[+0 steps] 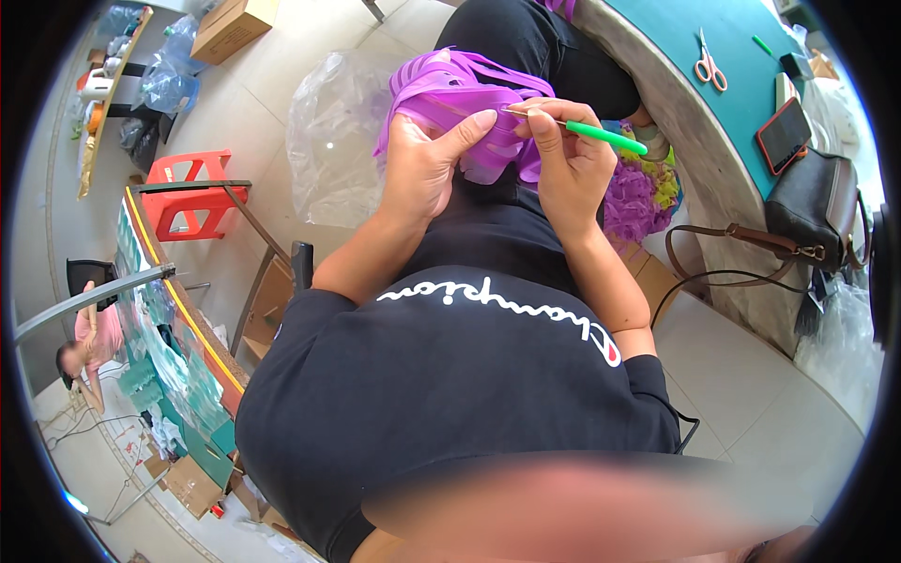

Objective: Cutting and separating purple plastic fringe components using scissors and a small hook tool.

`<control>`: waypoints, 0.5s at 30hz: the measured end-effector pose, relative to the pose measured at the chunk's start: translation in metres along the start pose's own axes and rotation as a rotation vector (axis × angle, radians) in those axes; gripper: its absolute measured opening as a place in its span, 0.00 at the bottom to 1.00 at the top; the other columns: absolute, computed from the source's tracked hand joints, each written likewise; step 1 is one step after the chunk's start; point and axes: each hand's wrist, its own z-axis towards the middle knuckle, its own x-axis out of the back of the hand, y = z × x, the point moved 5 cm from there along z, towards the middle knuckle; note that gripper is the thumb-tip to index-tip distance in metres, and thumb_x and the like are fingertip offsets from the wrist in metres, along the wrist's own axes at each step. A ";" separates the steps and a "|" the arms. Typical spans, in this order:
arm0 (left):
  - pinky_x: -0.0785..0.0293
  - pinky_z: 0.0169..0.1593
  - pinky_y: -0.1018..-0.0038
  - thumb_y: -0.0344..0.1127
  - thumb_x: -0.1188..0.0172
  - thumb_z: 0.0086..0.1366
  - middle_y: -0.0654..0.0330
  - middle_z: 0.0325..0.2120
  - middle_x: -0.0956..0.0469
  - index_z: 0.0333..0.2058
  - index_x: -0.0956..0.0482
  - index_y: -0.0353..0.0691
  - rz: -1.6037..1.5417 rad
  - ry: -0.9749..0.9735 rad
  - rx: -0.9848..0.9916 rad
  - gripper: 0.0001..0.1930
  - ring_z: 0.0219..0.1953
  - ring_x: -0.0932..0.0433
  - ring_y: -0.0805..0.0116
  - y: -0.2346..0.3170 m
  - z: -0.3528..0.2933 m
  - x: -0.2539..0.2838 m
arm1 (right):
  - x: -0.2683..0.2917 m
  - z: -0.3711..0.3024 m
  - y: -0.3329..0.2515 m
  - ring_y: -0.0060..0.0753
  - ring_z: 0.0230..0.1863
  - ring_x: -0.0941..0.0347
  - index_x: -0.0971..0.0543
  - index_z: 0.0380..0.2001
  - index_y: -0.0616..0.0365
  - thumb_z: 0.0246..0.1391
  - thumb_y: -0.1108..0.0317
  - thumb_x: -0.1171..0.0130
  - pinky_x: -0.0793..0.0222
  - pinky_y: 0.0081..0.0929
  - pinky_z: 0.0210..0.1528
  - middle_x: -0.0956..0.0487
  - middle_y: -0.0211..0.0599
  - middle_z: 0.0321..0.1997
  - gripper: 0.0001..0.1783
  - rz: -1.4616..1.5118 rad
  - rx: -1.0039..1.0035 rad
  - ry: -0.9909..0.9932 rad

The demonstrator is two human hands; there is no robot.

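A bundle of soft, glossy purple pieces with strap-like strips [436, 84] lies over my lap. My left hand [427, 159] is closed on its near edge, the thumb pressing on top. In my right hand [572, 174] is a slim green-handled tool [605, 137], pinched close to its thin metal shaft. The shaft points left toward my left thumb and meets the purple material. Its very tip is too small to make out, so I cannot tell if it is a hook or a blade.
At right, a teal-topped table [657, 38] holds scissors [710, 62], a phone [784, 136] and a dark handbag [815, 202]. Purple and yellow frilly pieces [643, 192] sit below my right hand. At left are a clear plastic bag [333, 141], a red stool [192, 197] and another person [89, 333].
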 end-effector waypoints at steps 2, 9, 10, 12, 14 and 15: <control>0.25 0.44 0.74 0.22 0.37 0.57 0.58 0.36 0.20 0.42 0.25 0.34 -0.007 0.004 -0.024 0.13 0.38 0.21 0.70 0.001 -0.001 -0.001 | 0.000 0.001 -0.001 0.26 0.35 0.24 0.25 0.35 0.66 0.58 0.72 0.43 0.29 0.20 0.41 0.20 0.43 0.37 0.07 -0.027 0.019 0.005; 0.24 0.45 0.74 0.21 0.37 0.56 0.56 0.38 0.21 0.48 0.29 0.30 0.090 0.009 -0.127 0.20 0.39 0.21 0.69 -0.001 0.009 0.009 | 0.003 0.002 -0.021 0.35 0.37 0.21 0.23 0.31 0.64 0.58 0.73 0.44 0.27 0.26 0.41 0.19 0.45 0.34 0.04 -0.517 0.461 0.099; 0.24 0.45 0.73 0.21 0.37 0.56 0.55 0.39 0.21 0.52 0.33 0.29 0.035 0.050 -0.133 0.25 0.40 0.21 0.67 0.002 0.013 0.015 | 0.016 0.005 -0.028 0.35 0.36 0.20 0.24 0.32 0.62 0.60 0.72 0.46 0.26 0.26 0.40 0.19 0.46 0.34 0.05 -0.619 0.496 0.170; 0.23 0.46 0.72 0.21 0.37 0.56 0.53 0.40 0.22 0.57 0.37 0.27 -0.021 0.094 -0.140 0.30 0.41 0.21 0.66 0.008 0.020 0.031 | 0.053 0.009 -0.033 0.37 0.33 0.20 0.30 0.36 0.62 0.62 0.72 0.50 0.22 0.27 0.35 0.19 0.50 0.33 0.04 -0.665 0.527 0.302; 0.23 0.47 0.70 0.20 0.37 0.56 0.52 0.42 0.23 0.61 0.46 0.26 -0.036 0.110 -0.082 0.37 0.42 0.21 0.64 0.015 0.026 0.051 | 0.107 0.008 -0.056 0.37 0.30 0.20 0.31 0.35 0.65 0.62 0.72 0.50 0.21 0.26 0.32 0.19 0.50 0.31 0.06 -0.812 0.561 0.498; 0.22 0.47 0.69 0.19 0.38 0.56 0.51 0.41 0.22 0.60 0.44 0.26 -0.061 0.096 -0.099 0.34 0.42 0.21 0.63 0.018 0.032 0.053 | 0.143 -0.001 -0.076 0.37 0.29 0.20 0.31 0.35 0.66 0.62 0.72 0.50 0.20 0.26 0.30 0.19 0.49 0.31 0.07 -0.907 0.568 0.631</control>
